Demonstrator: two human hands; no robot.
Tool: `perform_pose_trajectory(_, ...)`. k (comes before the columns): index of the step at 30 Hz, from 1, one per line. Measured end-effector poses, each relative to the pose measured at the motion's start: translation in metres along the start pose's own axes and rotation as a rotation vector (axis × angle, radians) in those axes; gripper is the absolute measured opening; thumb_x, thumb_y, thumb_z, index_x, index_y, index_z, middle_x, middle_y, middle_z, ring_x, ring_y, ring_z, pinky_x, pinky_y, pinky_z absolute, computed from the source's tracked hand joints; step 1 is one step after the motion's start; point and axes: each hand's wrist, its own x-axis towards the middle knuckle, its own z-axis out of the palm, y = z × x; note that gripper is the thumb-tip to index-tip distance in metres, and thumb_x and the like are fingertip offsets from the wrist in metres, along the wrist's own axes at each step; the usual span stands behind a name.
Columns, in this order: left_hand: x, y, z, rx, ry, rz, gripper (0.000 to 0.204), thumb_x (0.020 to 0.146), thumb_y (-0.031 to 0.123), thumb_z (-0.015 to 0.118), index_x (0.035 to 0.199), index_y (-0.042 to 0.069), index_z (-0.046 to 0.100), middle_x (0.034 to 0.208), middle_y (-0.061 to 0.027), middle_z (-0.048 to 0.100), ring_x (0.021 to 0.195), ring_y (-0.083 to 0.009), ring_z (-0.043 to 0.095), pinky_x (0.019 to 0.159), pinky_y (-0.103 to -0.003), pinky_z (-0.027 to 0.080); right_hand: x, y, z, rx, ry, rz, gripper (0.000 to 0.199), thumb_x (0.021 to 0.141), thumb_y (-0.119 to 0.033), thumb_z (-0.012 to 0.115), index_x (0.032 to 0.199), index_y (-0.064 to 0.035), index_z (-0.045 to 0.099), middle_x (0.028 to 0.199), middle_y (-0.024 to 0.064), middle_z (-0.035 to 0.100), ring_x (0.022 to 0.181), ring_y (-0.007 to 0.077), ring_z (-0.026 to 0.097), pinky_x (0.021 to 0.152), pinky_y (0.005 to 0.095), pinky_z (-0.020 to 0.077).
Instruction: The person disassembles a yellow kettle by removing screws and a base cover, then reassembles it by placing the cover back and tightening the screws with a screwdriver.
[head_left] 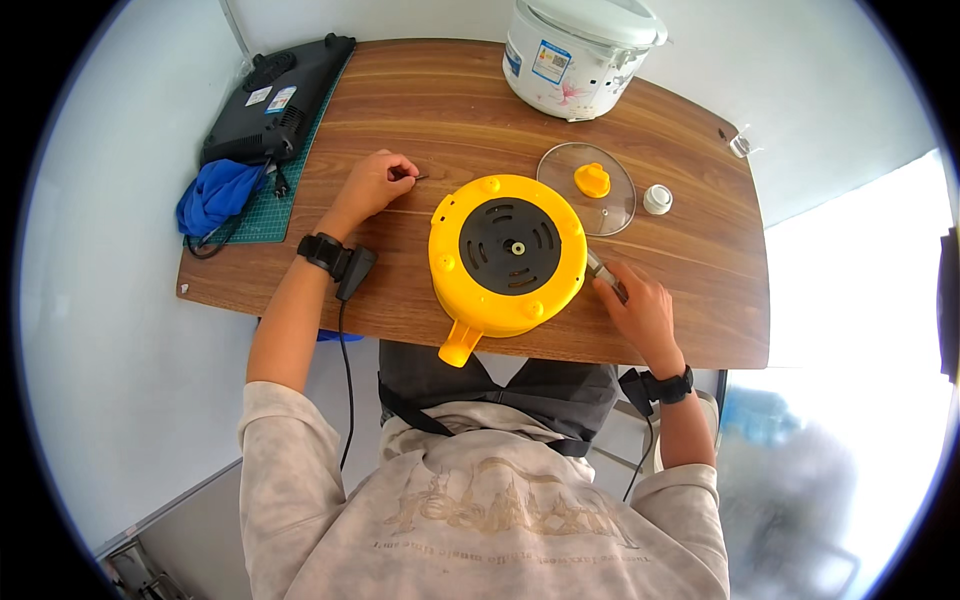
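A yellow electric pot (440, 240) lies upside down at the middle of the table, with its handle toward me. On its underside is a black slotted plate (490, 262) with a small brass-coloured fitting at the centre. Beyond the pot's left side, my left hand (378, 184) rests by the tabletop, thumb and fingers pinched on a small dark piece (421, 177) too small to name. My right hand (640, 305) lies at the pot's right side, its fingers closed round a slim grey tool (598, 266) whose tip is next to the pot's rim.
A glass lid (612, 216) with a yellow knob (592, 180) lies right of the pot, beside a small white round part (657, 199). Far back stands a white rice cooker (560, 85). At left, a black appliance (270, 110) and blue cloth (220, 195) sit on a green mat (268, 218).
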Motion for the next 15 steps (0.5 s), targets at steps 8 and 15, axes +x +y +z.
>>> perform_pose_trajectory(8,-0.006,0.007,-0.004,-0.076,0.099,-0.018,0.018,0.091,0.013,0.07,0.107,0.006,0.071,0.095,-0.0069,0.07,0.082,-0.0167,0.063,0.075,-0.028,0.053,-0.002,0.0,0.005,-0.095,0.039,-0.084,0.027,0.096,-0.03,0.067,0.114,-0.0098,0.069,0.094,0.0103,0.066,0.08,0.0335,0.067,0.065,0.0435,0.0525)
perform_pose_trajectory(15,-0.049,0.155,-0.051,-0.053,-0.074,0.213,0.014,0.093,0.014,0.069,0.105,0.006,0.073,0.095,-0.0045,0.07,0.083,-0.0166,0.066,0.073,-0.029,0.053,-0.005,0.006,0.008,-0.16,0.069,-0.099,0.029,0.095,-0.029,0.068,0.117,-0.0103,0.068,0.092,0.0091,0.06,0.083,0.03,0.065,0.066,0.0411,0.0528)
